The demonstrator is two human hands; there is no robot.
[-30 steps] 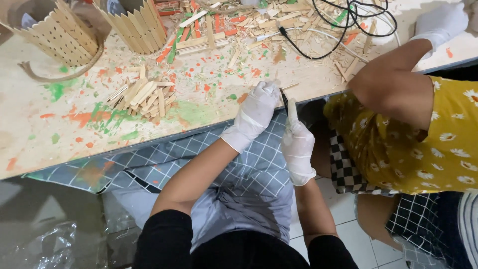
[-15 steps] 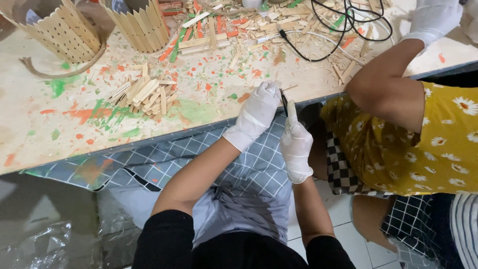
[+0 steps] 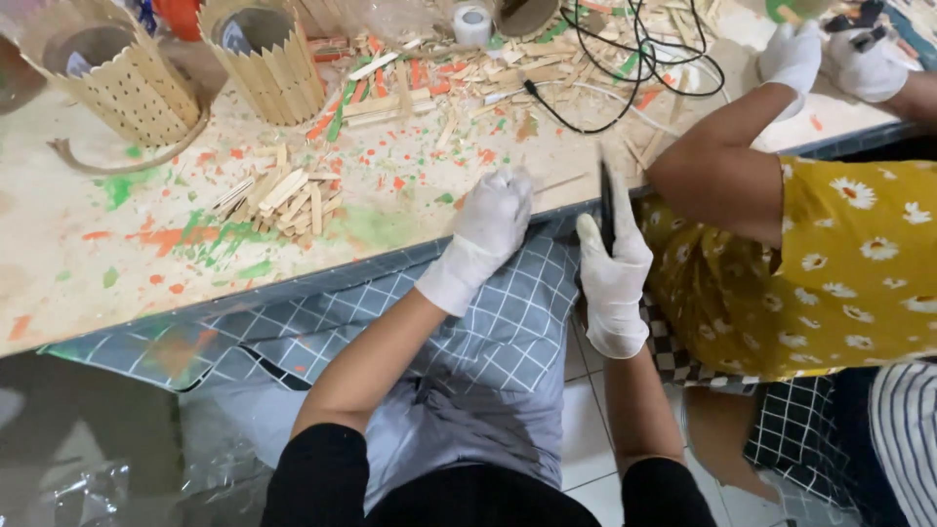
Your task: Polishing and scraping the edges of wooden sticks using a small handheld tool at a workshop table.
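Both gloved hands have stayed at the near edge of the desk since the earlier frames, the view having tipped a little so more of the far side shows. The left hand is curled shut on a thin stick, which pokes out to the right along the desk's edge. The right hand, just off the edge and below the stick, is closed around a dark blade that stands upright, its tip near the stick's free end; whether blade and stick touch cannot be told. The two hands are close together but apart.

On the desk, left of the left hand, lies a pile of short sticks amid green and orange paint smears. At the far left corner stands a round holder clad in perforated sticks, and beside it a second holder with plain sticks. Loose sticks and orange and green chips litter the far middle, where a black cable loops across and a tape roll sits at the far edge.

At the right edge another person in a yellow flowered top leans an arm onto the desk, their own gloved hands working at the far right corner. A grey checked cloth hangs from the near edge over the lap
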